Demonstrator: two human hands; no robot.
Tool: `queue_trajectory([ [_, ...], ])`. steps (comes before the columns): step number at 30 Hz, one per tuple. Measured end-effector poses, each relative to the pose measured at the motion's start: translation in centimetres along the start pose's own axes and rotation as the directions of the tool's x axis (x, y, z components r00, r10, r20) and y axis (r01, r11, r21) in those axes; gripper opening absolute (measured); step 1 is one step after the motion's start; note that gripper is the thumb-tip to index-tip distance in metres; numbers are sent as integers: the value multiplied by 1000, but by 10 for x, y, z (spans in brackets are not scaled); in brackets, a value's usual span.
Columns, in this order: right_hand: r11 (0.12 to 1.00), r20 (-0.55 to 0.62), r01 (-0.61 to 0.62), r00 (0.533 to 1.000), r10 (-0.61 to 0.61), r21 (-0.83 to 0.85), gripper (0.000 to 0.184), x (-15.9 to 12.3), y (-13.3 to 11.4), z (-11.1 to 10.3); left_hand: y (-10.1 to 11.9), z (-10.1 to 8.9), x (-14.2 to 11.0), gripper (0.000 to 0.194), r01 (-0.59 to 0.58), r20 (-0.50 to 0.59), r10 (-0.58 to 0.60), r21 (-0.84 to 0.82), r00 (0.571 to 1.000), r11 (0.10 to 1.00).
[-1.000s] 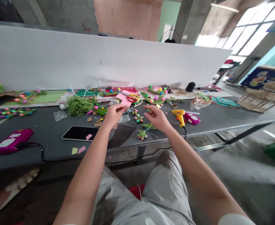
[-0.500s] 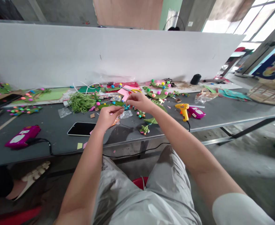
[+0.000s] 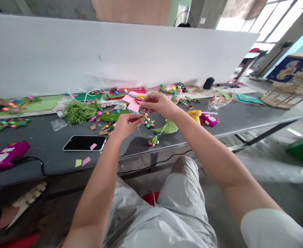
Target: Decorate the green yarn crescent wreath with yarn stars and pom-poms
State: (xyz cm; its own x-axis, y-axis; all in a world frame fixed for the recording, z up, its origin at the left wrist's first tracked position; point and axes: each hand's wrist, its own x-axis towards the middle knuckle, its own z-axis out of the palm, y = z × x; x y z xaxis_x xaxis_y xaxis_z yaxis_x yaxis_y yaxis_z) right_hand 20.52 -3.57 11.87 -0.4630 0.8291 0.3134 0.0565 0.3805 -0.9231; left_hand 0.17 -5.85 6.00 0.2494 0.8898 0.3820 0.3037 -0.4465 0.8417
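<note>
The left hand (image 3: 129, 124) is held with thumb and fingers pinched close; if something tiny is gripped there, what it is cannot be told. The right hand (image 3: 157, 105) is held just above and to the right, its fingers curled and their tips brought near the left ones; whether anything is pinched cannot be told. A small pom-pom sprig (image 3: 148, 123) is seen just right of the left fingertips, so the left hand is set nearer; no long side can be picked out in its round bunch. Closer to the table's edge, a green pom-pom tuft (image 3: 153, 141) is placed. Beside it, a green leaf shape (image 3: 168, 127) is laid, its long way stretched side to side. A yellow glue gun (image 3: 196, 114) is partly hidden by the right arm.
</note>
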Motion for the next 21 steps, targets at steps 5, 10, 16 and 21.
queue_trajectory([
  [5, 991, -53, 23, 998, -17, 130, 33, -11, -12, -9, 16, 9, 3, 45, -61, 7, 61, -58, 998, 996],
  [10, 981, -124, 50, 992, -27, 186, 29, -34, -42, -17, 49, 15, -9, 33, -54, 105, 79, -222, 991, 974],
  [16, 989, -187, 29, 982, -2, 143, 26, -55, -37, -38, 66, 63, -19, 19, 242, 213, -150, -520, 966, 819],
  [21, 986, -372, -157, 914, 164, 51, 31, -76, 22, -63, 45, 115, -17, 18, 452, 308, -340, -457, 889, 767],
])
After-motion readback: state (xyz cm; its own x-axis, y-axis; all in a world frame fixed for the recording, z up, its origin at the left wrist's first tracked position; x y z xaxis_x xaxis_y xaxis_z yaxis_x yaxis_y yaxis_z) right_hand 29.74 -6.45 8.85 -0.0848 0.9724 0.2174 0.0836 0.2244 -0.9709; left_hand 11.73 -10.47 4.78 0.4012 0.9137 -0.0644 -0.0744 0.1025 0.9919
